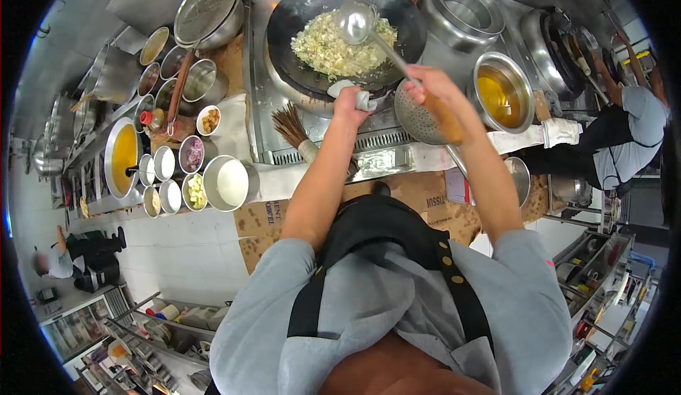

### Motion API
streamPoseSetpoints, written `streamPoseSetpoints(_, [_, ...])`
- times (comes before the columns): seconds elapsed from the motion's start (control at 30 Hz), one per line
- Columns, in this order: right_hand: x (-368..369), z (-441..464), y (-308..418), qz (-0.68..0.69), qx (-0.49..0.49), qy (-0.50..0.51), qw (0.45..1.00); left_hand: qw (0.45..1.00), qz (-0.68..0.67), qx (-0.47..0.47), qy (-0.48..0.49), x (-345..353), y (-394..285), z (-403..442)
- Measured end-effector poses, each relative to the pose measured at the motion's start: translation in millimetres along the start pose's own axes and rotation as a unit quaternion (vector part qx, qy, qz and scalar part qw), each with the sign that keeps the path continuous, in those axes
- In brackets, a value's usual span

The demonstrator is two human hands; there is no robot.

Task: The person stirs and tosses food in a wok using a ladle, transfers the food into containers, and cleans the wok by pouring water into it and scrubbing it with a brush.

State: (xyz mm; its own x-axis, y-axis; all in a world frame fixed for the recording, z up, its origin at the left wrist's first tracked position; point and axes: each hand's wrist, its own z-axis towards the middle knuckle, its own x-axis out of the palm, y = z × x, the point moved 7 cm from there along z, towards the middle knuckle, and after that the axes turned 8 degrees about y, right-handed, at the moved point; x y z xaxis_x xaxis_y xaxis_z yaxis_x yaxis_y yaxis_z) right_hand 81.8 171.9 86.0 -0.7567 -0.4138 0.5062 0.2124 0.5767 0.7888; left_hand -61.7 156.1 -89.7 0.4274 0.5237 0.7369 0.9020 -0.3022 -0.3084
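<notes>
My left hand (350, 106) is closed on a white cloth (364, 101) at the near rim of a large dark wok (289, 13). Chopped pale food with green bits (323, 51), possibly fried rice, covers the wok's bottom. My right hand (436, 90) grips a long ladle (356, 23) with a wooden handle, its metal bowl over the food. Below that hand lies a perforated strainer (418, 116), partly hidden by my forearm. A bundled bamboo brush (289, 125) rests on the stove left of my left hand.
At right are a bowl of yellow oil (499, 97) and a steel pot (468, 8). On the left stand a white container (230, 184), a bowl of chopped onion (191, 152) and a basin of yellow liquid (123, 150). Another person (624, 125) works at the right; one more (78, 257) stands far left.
</notes>
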Motion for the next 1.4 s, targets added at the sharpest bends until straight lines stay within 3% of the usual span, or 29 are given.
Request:
streamPoseSetpoints(0.07, [-31,-25,6,-0.018,0.008,-0.022,1.0,1.0,0.02,0.006,-0.013,8,-9,-10])
streamPoseSetpoints(0.13, [-40,-64,14,-0.016,0.105,-0.009,0.994,1.0,0.022,0.007,-0.006,3,-8,5])
streamPoseSetpoints(0.23, [-54,-44,-15,-0.024,0.138,-0.063,0.988,0.999,0.032,0.009,-0.007,0,-4,-1])
streamPoseSetpoints(0.33, [-27,3,-12,-0.263,0.085,-0.106,0.955,1.0,0.003,0.001,0.009,-3,2,13])
streamPoseSetpoints(0.43, [-1,-36,8,-0.336,0.098,-0.031,0.936,1.0,-0.012,-0.006,0.008,-8,0,21])
streamPoseSetpoints(0.53, [14,-70,-2,-0.517,0.165,-0.039,0.839,1.0,-0.011,-0.017,-0.006,-4,-3,18])
streamPoseSetpoints(0.57, [4,-51,-4,-0.688,0.019,0.003,0.726,1.0,-0.021,-0.003,0.004,-3,-3,22])
streamPoseSetpoints(0.6, [10,-60,-5,-0.71,0.019,0.009,0.704,0.999,-0.022,-0.022,-0.035,-4,-2,23])
streamPoseSetpoints(0.67, [40,-78,25,-0.755,0.01,0.022,0.656,0.999,-0.022,0.032,-0.023,0,-6,3])
streamPoseSetpoints(0.73, [65,-149,50,-0.771,0.104,0.036,0.628,1.0,-0.013,0.019,-0.012,5,-7,-40])
streamPoseSetpoints(0.8, [86,-200,61,-0.737,0.191,0.095,0.642,1.0,0.008,0.024,-0.011,29,-4,-114])
streamPoseSetpoints(0.9, [80,-191,40,-0.779,0.117,0.077,0.611,1.0,-0.025,-0.012,-0.011,11,6,-78])
streamPoseSetpoints(0.93, [65,-159,27,-0.767,0.157,0.059,0.62,0.999,-0.043,-0.011,-0.003,13,4,-51])
streamPoseSetpoints(1.03, [4,-63,-15,-0.801,0.009,-0.022,0.599,0.998,0.009,0.052,0.028,-9,16,-32])
streamPoseSetpoints(1.13, [3,-72,-14,-0.804,-0.048,-0.043,0.592,0.995,0.021,0.096,0.009,-76,56,-56])
streamPoseSetpoints(1.17, [19,-101,-5,-0.758,-0.035,-0.022,0.651,0.995,0.027,0.099,0.009,-70,63,-90])
streamPoseSetpoints(1.23, [35,-158,0,-0.71,-0.075,0.017,0.7,0.997,0.03,0.077,-0.002,-60,59,-115])
streamPoseSetpoints(1.33, [54,-188,3,-0.708,-0.013,0.069,0.702,1.0,0.004,0.014,-0.009,-18,20,-102])
streamPoseSetpoints(1.4, [46,-158,-5,-0.734,0.022,0.046,0.677,0.999,-0.019,0.023,-0.035,14,4,-79])
